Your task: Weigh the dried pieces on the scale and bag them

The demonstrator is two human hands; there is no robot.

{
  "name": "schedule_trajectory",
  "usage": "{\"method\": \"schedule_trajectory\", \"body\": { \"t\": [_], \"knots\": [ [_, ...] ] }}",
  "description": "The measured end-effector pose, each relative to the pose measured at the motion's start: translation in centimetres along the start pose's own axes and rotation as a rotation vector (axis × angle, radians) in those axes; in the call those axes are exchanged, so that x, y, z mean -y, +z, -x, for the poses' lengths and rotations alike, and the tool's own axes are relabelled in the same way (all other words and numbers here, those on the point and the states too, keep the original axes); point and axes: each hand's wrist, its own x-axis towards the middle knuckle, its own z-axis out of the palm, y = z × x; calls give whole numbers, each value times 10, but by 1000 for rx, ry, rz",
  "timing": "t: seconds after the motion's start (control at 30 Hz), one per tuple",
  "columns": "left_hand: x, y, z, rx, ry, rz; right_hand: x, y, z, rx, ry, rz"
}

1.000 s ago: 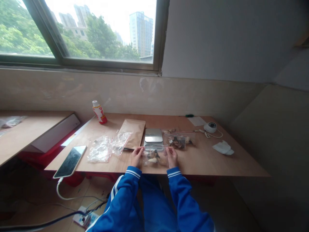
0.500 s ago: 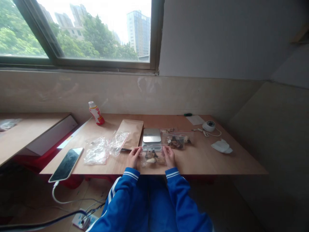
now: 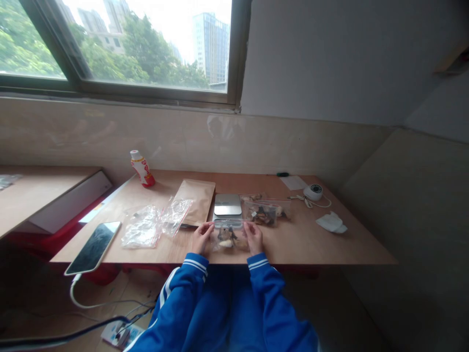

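Between my hands is a clear zip bag (image 3: 227, 238) with dark and pale dried pieces inside, close to the table's front edge. My left hand (image 3: 202, 238) pinches its upper left corner, and my right hand (image 3: 253, 238) grips the upper right corner. Just behind the bag sits a small silver digital scale (image 3: 227, 205), its front part covered by the bag. Similar filled zip bags (image 3: 262, 214) lie right of the scale. To the left rest a brown kraft paper pouch (image 3: 196, 198) and crumpled, clear plastic bags (image 3: 141, 227).
A phone (image 3: 94, 248) with a charging cable overhangs the table's front left edge. At the back left stands a red and white bottle (image 3: 142, 168). On the right are a white round device (image 3: 313, 191) with a cable and a crumpled white tissue (image 3: 331, 223).
The whole view has shifted slightly as my head moved. Both hands keep their hold on the zip bag's top corners.
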Motion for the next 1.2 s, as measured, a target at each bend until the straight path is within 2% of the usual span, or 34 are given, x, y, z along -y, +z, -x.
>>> {"method": "schedule_trajectory", "body": {
  "t": [0.43,0.6,1.0,1.2],
  "knots": [
    [2,-1,-1,-2,17,-18,-6,-2,-1,-32,-24,15],
    [2,0,-1,2,26,-14,-2,0,0,-44,11,17],
    [-3,3,2,25,27,-26,2,3,1,63,36,80],
    [-3,3,1,20,20,-28,7,5,2,31,1,82]
  ]
}}
